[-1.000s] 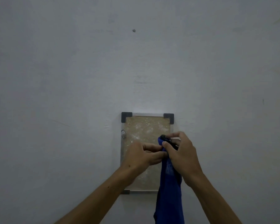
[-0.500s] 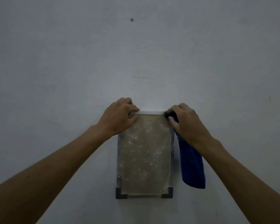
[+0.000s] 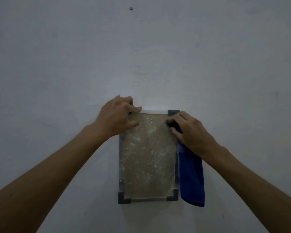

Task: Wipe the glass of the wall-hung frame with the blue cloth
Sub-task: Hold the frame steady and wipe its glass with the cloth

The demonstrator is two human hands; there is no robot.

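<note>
A plain grey wall fills the head view, with one screw at 12 o'clock. One frame, its glass dusty, is hung at 6 o'clock. Its top-left corner is clasped by the left hand. One blue cloth is pinched in the right hand against the glass's top-right corner, its tail hung beside the frame.
</note>
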